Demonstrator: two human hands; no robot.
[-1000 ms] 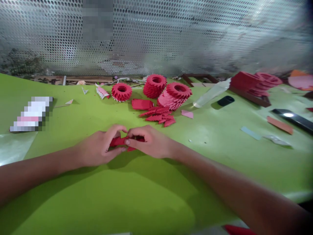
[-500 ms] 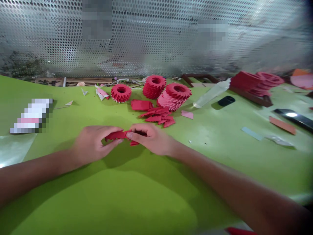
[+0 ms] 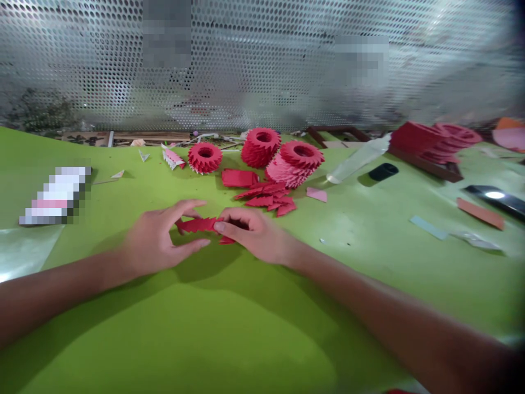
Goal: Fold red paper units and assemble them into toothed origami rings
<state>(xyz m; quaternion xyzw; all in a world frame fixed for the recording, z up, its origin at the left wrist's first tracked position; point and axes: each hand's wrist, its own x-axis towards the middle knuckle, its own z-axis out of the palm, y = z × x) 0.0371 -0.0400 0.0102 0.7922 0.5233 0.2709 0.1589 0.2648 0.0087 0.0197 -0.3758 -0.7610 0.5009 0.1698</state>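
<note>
Strip of red folded paper, saw-toothed along one edge, is being held in the air just above a lime-green tabletop, between both hands. A right hand is clenching the strip's right end in a tight pinch, with a small red paper fold poking out beneath it. A left hand is opening wide, its fingers lifting above the strip's left end and its thumb lying below; no grasp is showing there, and any light contact cannot be told. A firm pinch at one end appears to be sound handling, since it is steadying the thin paper without crushing its teeth, and the free hand is best kept close. Beyond the hands, a flat red paper bundle and loose red triangular paper folds are lying nearest, backed by a serrated red paper ring, a tall red paper ring stack and a pink-and-red paper ring stack. A clear plastic bottle is lying off to the right, before a perforated metal screen.
</note>
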